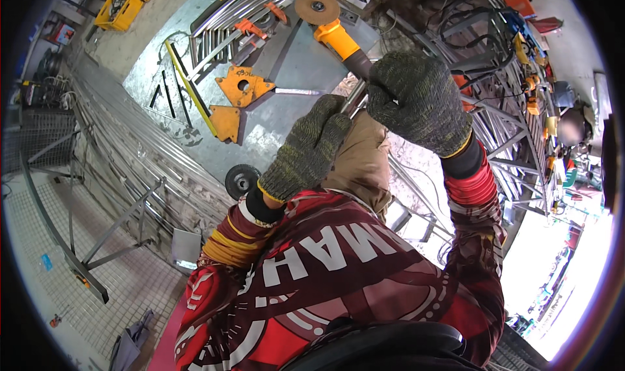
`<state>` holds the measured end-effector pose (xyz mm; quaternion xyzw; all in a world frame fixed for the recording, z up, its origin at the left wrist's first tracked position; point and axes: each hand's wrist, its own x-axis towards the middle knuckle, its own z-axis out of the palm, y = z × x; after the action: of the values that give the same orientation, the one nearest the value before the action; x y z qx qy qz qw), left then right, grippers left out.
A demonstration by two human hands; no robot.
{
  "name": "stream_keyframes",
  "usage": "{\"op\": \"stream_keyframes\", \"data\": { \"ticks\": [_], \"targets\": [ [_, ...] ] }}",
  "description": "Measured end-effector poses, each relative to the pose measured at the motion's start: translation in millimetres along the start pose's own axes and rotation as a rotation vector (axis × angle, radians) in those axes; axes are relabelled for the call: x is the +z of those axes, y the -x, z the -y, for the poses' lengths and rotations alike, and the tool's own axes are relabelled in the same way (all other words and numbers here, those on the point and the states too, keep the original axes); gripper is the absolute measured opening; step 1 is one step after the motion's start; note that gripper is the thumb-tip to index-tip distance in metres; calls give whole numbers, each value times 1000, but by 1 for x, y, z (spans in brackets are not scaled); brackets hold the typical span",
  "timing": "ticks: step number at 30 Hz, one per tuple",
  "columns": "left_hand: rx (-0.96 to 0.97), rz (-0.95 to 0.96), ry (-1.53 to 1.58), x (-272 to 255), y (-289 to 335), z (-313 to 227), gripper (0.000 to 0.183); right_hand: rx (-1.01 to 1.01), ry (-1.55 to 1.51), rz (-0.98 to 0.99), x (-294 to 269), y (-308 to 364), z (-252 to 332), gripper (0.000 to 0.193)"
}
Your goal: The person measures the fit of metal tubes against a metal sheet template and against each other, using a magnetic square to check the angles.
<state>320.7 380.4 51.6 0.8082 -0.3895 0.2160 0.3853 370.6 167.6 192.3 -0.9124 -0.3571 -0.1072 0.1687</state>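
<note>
We have the metal tube (353, 100) between us near the table (273, 120); left hand (311, 151) grasping it; right hand (420, 104) beside the grinder (338, 40), grip unclear; step seemingly steadying; next move calls for firm support.

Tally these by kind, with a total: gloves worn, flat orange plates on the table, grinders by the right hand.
Left glove and right glove: 2
Upper orange plate and lower orange plate: 2
Grinder: 1
Total: 5

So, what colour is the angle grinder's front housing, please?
The front housing is orange-yellow: head view.
</note>
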Motion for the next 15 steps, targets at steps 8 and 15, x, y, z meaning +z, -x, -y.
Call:
{"op": "stream_keyframes", "data": {
  "ticks": [8, 15],
  "targets": [
    [-739, 39, 900, -26, -30, -18, 45, 263, -450, -84, 14, 16, -10, 18],
    [-920, 125, 942, -28, -33, -13, 46, 368, -407, -164, 29, 29, -2, 26]
  ]
}}
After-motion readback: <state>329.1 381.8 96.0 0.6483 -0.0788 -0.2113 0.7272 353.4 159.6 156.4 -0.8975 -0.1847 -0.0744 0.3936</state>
